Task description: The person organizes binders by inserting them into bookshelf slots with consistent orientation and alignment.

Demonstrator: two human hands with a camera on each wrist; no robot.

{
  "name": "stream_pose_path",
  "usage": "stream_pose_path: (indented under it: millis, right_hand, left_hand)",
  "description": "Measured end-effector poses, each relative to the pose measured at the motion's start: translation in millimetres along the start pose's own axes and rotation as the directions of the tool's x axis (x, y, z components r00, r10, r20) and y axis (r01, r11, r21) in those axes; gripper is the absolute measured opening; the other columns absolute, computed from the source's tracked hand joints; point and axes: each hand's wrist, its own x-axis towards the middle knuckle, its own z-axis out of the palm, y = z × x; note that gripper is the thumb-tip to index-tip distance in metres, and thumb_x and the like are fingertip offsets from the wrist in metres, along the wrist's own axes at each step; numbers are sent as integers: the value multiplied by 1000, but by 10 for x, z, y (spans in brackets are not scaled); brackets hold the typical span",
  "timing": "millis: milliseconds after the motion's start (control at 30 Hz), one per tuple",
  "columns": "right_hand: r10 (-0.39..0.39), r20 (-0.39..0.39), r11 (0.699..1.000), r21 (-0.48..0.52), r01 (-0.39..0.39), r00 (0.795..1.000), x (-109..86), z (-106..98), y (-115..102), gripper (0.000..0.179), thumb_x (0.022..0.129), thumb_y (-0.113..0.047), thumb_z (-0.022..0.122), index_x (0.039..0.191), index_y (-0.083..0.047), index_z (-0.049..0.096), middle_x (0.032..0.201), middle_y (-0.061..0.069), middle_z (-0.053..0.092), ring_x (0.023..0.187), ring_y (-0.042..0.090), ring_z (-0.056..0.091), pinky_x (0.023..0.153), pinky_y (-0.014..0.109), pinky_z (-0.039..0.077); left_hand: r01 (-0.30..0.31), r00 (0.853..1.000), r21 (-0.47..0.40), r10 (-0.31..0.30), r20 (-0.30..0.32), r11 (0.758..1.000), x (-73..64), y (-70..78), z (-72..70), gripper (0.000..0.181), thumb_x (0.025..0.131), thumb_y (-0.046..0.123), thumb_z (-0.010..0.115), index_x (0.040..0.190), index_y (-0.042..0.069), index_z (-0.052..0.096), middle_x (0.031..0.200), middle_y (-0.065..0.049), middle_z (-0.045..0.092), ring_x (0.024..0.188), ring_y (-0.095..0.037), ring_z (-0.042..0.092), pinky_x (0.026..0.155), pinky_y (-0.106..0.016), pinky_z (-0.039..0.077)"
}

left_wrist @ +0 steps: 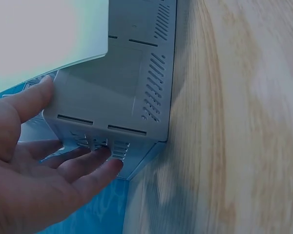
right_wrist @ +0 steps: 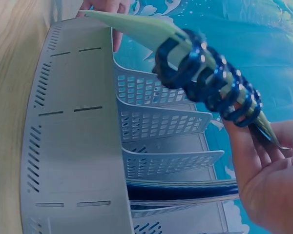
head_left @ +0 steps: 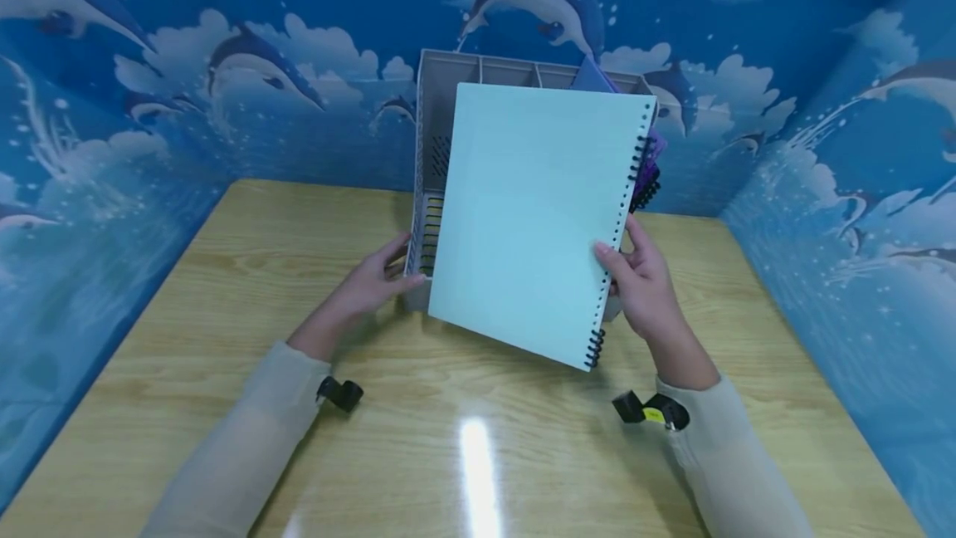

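Note:
A spiral-bound notebook (head_left: 538, 214) with a pale green cover is held upright and slightly tilted in front of a grey file organizer (head_left: 433, 123). My right hand (head_left: 644, 285) grips the notebook's bound edge, thumb on the cover and fingers behind. The black coil (right_wrist: 210, 78) shows close up in the right wrist view. At the organizer's front left corner is my left hand (head_left: 369, 281). Its thumb is at the front panel's edge and its relaxed, spread fingers touch the side wall (left_wrist: 122, 156). The notebook hides most of the organizer in the head view.
The organizer has perforated dividers (right_wrist: 161, 122). Dark blue-edged booklets or folders (right_wrist: 180, 191) stand in one slot, and a purple item (head_left: 651, 152) shows at its right side. A wooden table (head_left: 448, 405) lies under everything, with a blue dolphin-print backdrop (head_left: 299, 48) around it.

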Motion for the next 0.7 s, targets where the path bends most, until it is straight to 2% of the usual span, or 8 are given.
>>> stream_pose_path:
  millis: [233, 500, 700]
  right_hand:
    - [-17, -67, 997, -76, 12, 998, -13, -12, -85, 47, 104, -13, 47, 149, -13, 36, 104, -7, 70, 70, 11, 71, 53, 27, 58]
    - [-42, -117, 998, -48, 36, 992, -35, -53, -174, 47, 103, -12, 47, 149, -13, 36, 105, -4, 69, 71, 11, 71, 55, 26, 58]
    - [-61, -133, 997, -53, 54, 989, -47, -80, -207, 46, 103, -14, 47, 148, -13, 37, 107, -2, 68, 73, 11, 71, 56, 27, 58]
  left_hand:
    - [37, 999, 6, -37, 22, 999, -6, 41, -1, 79, 98, 20, 59, 157, 13, 6, 159, -23, 12, 140, -46, 26, 112, -55, 28]
    - [72, 997, 62, -73, 14, 995, 24, 79, 10, 83, 98, 25, 60, 157, 11, 4, 158, -25, 14, 139, -46, 29, 112, -53, 29]
    - [94, 994, 113, -99, 41, 989, 34, 107, -25, 86, 98, 30, 60, 157, 17, 0, 155, -29, 19, 140, -43, 28, 110, -53, 32]
